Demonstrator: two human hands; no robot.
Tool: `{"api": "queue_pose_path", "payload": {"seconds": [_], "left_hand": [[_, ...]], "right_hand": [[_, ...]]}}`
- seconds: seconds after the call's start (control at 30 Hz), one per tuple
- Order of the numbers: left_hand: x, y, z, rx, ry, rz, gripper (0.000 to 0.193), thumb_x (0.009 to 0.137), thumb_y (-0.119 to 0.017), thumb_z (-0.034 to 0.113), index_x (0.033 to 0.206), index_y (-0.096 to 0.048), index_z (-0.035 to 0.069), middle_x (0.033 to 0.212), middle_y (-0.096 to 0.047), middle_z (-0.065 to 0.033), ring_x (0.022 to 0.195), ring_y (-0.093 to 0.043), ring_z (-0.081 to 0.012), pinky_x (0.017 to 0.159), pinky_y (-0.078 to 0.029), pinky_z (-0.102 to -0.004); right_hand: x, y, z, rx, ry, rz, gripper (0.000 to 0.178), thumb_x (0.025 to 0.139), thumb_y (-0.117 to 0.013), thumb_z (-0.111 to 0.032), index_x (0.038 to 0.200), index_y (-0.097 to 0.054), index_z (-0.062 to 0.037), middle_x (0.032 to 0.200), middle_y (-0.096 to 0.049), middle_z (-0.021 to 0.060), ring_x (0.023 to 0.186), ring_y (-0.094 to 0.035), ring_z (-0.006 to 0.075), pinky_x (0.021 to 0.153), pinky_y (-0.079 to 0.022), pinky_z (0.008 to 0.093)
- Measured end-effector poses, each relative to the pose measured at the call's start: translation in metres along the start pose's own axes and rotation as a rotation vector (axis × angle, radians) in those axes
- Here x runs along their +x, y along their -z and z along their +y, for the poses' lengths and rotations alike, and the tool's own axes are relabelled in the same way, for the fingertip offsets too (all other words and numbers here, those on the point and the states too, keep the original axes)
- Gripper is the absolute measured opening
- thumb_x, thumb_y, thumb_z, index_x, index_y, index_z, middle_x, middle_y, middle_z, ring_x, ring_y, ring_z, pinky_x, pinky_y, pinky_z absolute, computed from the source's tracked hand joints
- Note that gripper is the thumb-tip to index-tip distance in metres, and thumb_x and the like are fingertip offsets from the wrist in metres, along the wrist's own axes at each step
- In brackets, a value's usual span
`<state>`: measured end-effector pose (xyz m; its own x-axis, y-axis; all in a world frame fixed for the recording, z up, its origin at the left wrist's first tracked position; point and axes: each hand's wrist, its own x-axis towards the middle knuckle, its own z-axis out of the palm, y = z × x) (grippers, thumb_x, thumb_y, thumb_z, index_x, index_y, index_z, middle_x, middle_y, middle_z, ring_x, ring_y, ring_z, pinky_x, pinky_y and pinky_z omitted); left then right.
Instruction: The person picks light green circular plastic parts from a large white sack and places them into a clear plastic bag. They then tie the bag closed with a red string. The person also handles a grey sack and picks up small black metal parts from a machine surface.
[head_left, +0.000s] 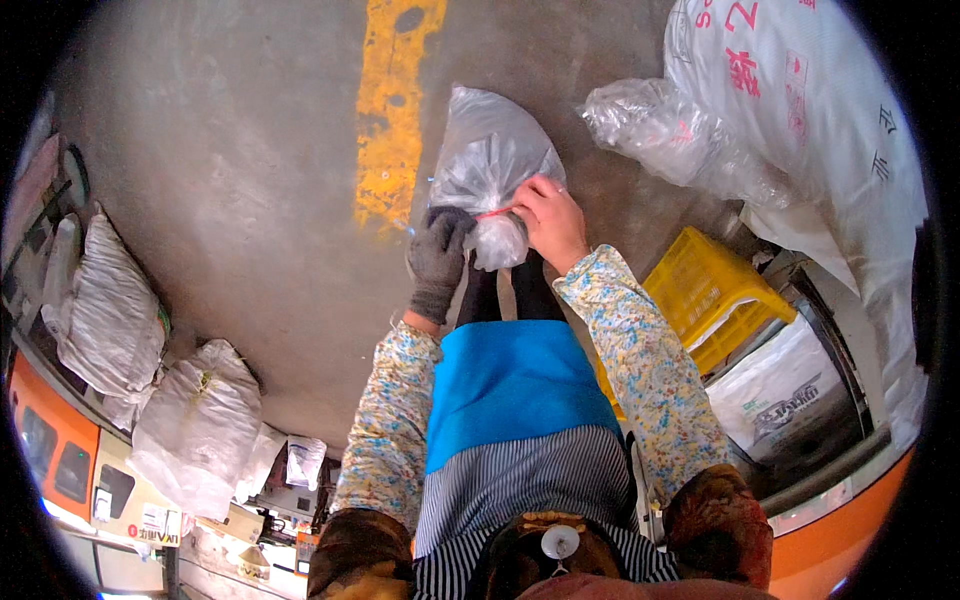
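Note:
A clear plastic bag (497,135) is in front of me, its neck gathered and its crumpled mouth turned toward my body. Around the neck runs a thin red tie (494,213). My left hand (437,258), in a dark grey knitted glove, is closed at the left end of the tie, against the gathered plastic. On the other side my bare right hand (553,222) pinches the tie's right end between thumb and fingers. What fills the bag cannot be made out through the plastic.
Large white woven sacks (800,110) and a crumpled clear bag (680,135) are at the right. Near my right arm is a yellow plastic crate (712,290). White sacks (200,425) stand at the left beside orange machinery (55,440). A yellow stripe (390,110) marks the concrete floor.

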<state>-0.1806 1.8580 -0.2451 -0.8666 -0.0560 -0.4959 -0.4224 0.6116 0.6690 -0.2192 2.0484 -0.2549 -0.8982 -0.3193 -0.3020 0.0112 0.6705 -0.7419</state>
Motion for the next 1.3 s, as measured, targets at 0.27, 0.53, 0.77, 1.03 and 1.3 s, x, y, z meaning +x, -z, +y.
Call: {"api": "queue_pose_path", "payload": {"seconds": [0.27, 0.53, 0.77, 1.03, 1.3], "left_hand": [[-0.038, -0.021, -0.011, 0.075, 0.057, -0.06, 0.037, 0.071, -0.063, 0.003, 0.107, -0.058, 0.006, 0.108, -0.055, -0.013, 0.097, -0.056, -0.0328, 0.079, -0.048, -0.0404], [-0.049, 0.006, 0.059, -0.251, 0.5, -0.175, 0.023, 0.093, -0.055, 0.022, 0.103, -0.061, 0.001, 0.092, -0.064, -0.0087, 0.081, -0.057, -0.0159, 0.075, -0.046, -0.0317], [-0.151, 0.118, 0.028, -0.254, 0.484, -0.252, 0.027, 0.093, -0.056, 0.028, 0.099, -0.064, 0.003, 0.085, -0.065, -0.005, 0.073, -0.057, -0.0113, 0.069, -0.045, -0.026], [-0.148, 0.216, 0.124, 0.079, 0.339, -0.602, 0.025, 0.091, -0.059, 0.023, 0.1, -0.065, 0.001, 0.093, -0.067, -0.0084, 0.079, -0.06, -0.0158, 0.071, -0.047, -0.03], [-0.006, 0.276, 0.213, 0.223, -0.198, -0.978, 0.012, 0.081, -0.064, 0.005, 0.093, -0.064, 0.001, 0.09, -0.066, -0.0103, 0.079, -0.062, -0.0203, 0.073, -0.053, -0.0322]], "right_hand": [[-0.029, -0.003, -0.017, 0.234, -0.711, 0.057, 0.032, 0.088, -0.058, -0.031, 0.085, -0.062, 0.0002, 0.089, -0.062, 0.0198, 0.087, -0.059, 0.0403, 0.077, -0.045, 0.0454], [-0.026, -0.09, 0.023, 0.69, -0.868, -0.159, 0.063, 0.086, -0.051, -0.058, 0.089, -0.067, 0.003, 0.081, -0.066, 0.017, 0.08, -0.062, 0.0312, 0.072, -0.047, 0.0389], [-0.087, 0.031, -0.053, 0.809, -0.674, 0.068, 0.043, 0.087, -0.053, -0.044, 0.081, -0.065, -0.0038, 0.073, -0.062, 0.0208, 0.069, -0.06, 0.038, 0.06, -0.044, 0.0455], [-0.281, 0.146, -0.187, 0.673, -0.715, 0.232, 0.041, 0.087, -0.056, -0.043, 0.085, -0.065, -0.0023, 0.074, -0.06, 0.0214, 0.069, -0.058, 0.0375, 0.061, -0.043, 0.0432], [-0.448, 0.12, -0.365, 0.695, -1.031, 0.835, 0.038, 0.088, -0.057, -0.041, 0.091, -0.066, -0.0038, 0.074, -0.061, 0.0199, 0.068, -0.06, 0.0334, 0.06, -0.044, 0.0418]]}}
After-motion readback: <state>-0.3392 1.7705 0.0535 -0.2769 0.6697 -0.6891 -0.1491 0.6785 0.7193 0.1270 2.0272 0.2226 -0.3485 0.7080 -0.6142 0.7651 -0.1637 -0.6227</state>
